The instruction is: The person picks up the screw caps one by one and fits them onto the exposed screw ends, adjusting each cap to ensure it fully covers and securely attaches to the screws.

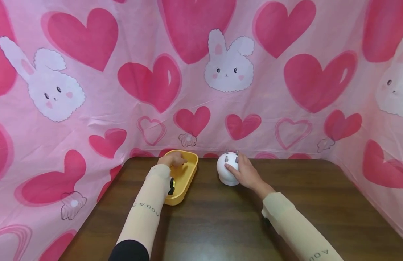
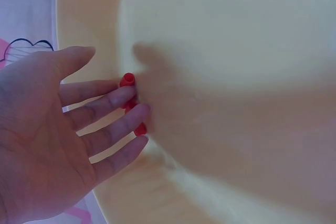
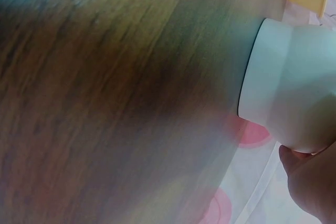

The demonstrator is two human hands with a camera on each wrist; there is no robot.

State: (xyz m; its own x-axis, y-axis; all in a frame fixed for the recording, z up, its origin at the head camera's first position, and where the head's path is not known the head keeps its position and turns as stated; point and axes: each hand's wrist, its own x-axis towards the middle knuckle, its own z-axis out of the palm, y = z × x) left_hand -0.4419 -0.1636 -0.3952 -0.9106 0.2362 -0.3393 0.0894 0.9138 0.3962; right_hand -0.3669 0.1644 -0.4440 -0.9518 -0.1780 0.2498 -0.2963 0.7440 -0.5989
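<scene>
My right hand grips a smooth white globe, metal pegs sprouting! At its nine o'clock, my left hand, loosely spread, touches red tubes in an oblong yellow tray.

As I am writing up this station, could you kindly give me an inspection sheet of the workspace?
Surface: brown wood-grain table.
Job's things: yellow tray; small red item inside it, partly hidden, count unclear; white rounded object with metal pegs on top.
Clutter: nothing seen.
Grips: left grip inside the yellow tray, close by the small red item; right grip holds the white rounded object.
Cables: nothing seen.
Surroundings: pink cloth with hearts and rabbit faces behind the table.
</scene>
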